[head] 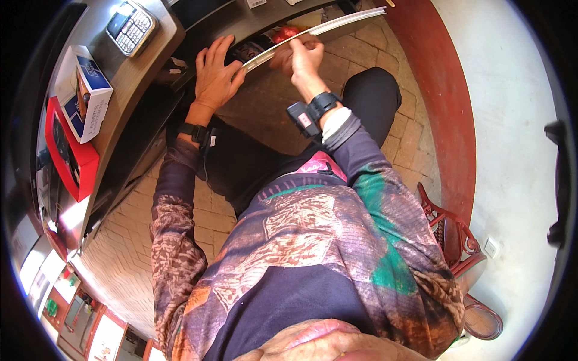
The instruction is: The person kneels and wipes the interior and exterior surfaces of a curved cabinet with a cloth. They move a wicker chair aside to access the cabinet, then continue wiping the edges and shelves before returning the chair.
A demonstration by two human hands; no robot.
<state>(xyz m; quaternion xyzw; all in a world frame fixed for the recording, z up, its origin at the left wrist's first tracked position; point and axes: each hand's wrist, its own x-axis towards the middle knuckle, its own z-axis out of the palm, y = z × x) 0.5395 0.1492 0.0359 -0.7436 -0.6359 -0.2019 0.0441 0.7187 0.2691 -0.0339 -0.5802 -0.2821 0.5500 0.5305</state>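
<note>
My left hand (216,74) has its fingers spread, with the fingertips at the dark desk edge and the thumb side beside the near end of an open drawer's pale edge (259,59). At that drawer's front is my right hand (308,58), thumb bent over the edge. Its fingers are blurred, so I cannot tell whether they grip the drawer. Inside the drawer, a red plastic-like item (285,34) and a dark packet (247,50) show partly; the drawer front and hands hide the rest.
On the desk to the left lie a keypad mobile phone (131,29), a white and blue box (86,97) and a red-framed item (74,153). A red-brown wooden chair (460,243) stands at the right by the white wall (510,135). Brick-like tiles (406,135) cover the floor.
</note>
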